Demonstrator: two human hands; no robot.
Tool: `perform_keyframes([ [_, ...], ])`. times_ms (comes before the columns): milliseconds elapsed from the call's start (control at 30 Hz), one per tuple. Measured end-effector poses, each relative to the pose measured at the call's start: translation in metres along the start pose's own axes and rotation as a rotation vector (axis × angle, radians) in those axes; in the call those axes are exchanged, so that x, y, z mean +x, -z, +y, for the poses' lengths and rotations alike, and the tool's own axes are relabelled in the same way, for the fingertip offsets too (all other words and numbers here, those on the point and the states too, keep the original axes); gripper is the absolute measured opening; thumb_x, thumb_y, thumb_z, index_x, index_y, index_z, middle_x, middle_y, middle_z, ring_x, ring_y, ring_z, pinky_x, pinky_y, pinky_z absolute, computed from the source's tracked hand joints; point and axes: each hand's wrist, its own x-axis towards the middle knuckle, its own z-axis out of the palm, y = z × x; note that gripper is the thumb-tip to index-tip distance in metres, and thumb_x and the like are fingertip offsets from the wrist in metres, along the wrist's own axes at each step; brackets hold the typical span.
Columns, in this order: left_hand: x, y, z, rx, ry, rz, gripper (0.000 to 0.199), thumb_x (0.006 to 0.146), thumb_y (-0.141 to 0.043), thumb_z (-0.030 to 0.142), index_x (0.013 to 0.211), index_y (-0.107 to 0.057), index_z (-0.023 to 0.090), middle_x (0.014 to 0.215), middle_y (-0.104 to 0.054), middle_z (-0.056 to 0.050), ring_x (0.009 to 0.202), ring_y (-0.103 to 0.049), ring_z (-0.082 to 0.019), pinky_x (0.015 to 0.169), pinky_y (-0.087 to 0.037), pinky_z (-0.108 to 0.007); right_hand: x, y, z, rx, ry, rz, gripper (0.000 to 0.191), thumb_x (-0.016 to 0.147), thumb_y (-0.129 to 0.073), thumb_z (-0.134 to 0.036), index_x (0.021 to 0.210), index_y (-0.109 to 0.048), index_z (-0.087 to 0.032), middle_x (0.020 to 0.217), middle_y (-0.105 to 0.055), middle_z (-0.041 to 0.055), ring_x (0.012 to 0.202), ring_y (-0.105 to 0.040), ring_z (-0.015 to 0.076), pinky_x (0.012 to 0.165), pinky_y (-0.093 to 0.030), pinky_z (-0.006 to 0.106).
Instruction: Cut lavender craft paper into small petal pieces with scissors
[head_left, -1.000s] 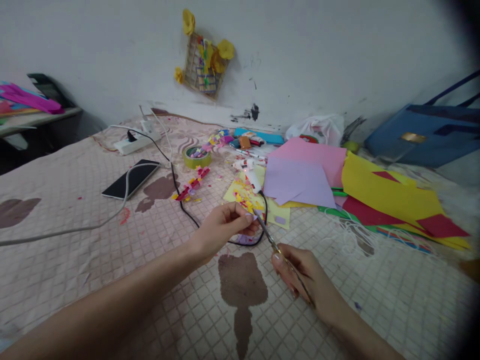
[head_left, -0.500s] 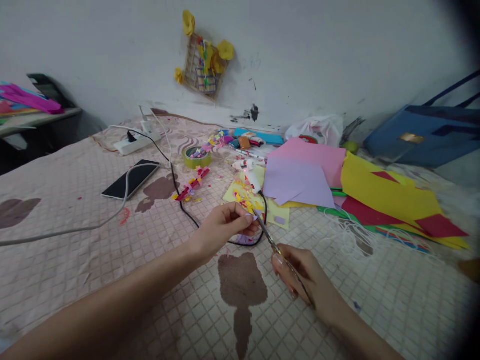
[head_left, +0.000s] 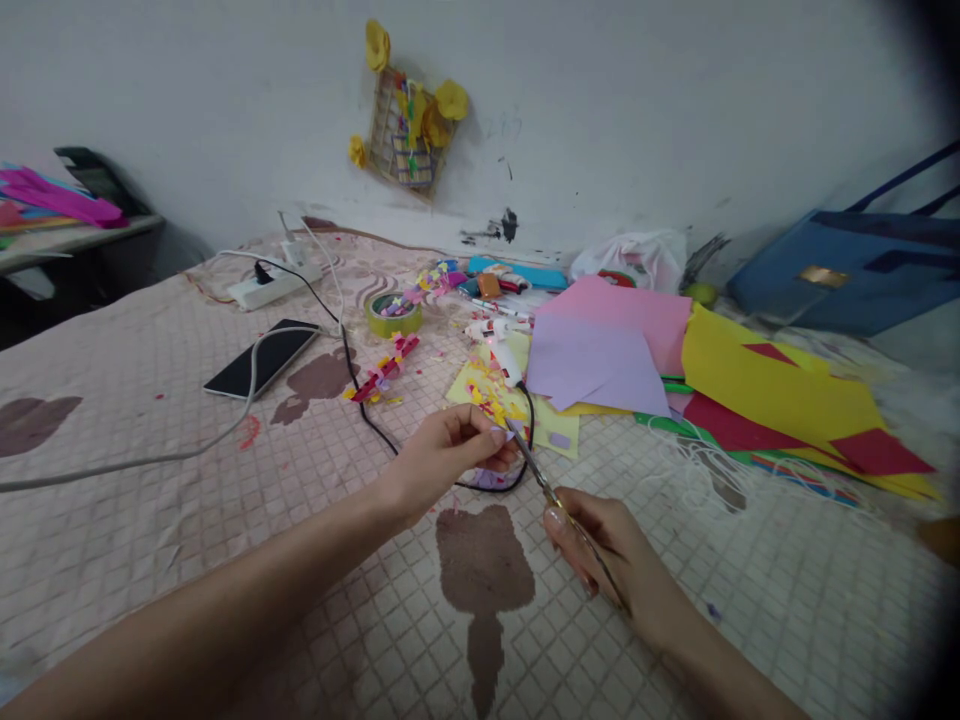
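Note:
A small piece of purple paper [head_left: 504, 434] is pinched between the thumb and finger of my left hand [head_left: 457, 450]. My right hand [head_left: 600, 545] grips a pair of scissors [head_left: 541, 480], whose blades point up and left and reach the paper. Just beyond my fingers, yellow and red paper bits [head_left: 491, 400] lie on a pale yellow sheet [head_left: 559, 430]. A white glue gun [head_left: 506, 360] rests on that sheet, its black cord curving beside my left hand. Purple scraps [head_left: 491, 479] lie under my left hand.
Purple [head_left: 592, 360], pink and yellow sheets are spread at the right beside white string [head_left: 705, 475]. A decorated red stick [head_left: 386, 370], green tape roll [head_left: 394, 315], black phone [head_left: 262, 358] and power strip [head_left: 274, 285] lie leftward. A blue bag [head_left: 847, 270] stands at the back right.

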Motion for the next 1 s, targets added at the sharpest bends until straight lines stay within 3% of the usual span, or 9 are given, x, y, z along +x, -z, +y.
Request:
perform_keyframes([
  [400,0.0004,0.0013,-0.0002,0.001,-0.005,-0.003,0.018,0.073,-0.065,0.024,0.073,-0.051,0.012,0.069,-0.065,-0.003,0.065,-0.062,-0.011,0.069,-0.049,-0.027,0.0008,-0.0009,0.0006,-0.029,0.016,0.026,0.045,0.083,-0.038,-0.056,0.057,-0.034,-0.020,0.047,-0.033,-0.0057,0.044,-0.030,0.0090,0.043,-0.023,0.023],
  [600,-0.0007,0.0001,0.0015,0.005,0.003,-0.007,0.019,0.073,-0.065,0.025,0.072,-0.052,0.012,0.070,-0.065,-0.003,0.066,-0.061,-0.011,0.069,-0.049,-0.026,-0.0012,0.0011,-0.0033,0.058,-0.056,-0.043,0.045,0.080,-0.039,-0.061,0.062,-0.040,-0.020,0.048,-0.035,-0.0059,0.044,-0.031,0.0088,0.043,-0.023,0.023],
  [1000,-0.0007,0.0005,0.0026,0.007,0.006,-0.016,0.019,0.072,-0.066,0.025,0.072,-0.051,0.012,0.069,-0.065,-0.003,0.065,-0.061,-0.010,0.068,-0.049,-0.025,-0.0010,0.0027,-0.0056,0.036,-0.026,-0.026,0.048,0.078,-0.042,-0.061,0.055,-0.034,-0.020,0.046,-0.032,-0.0059,0.044,-0.029,0.0088,0.042,-0.022,0.023],
])
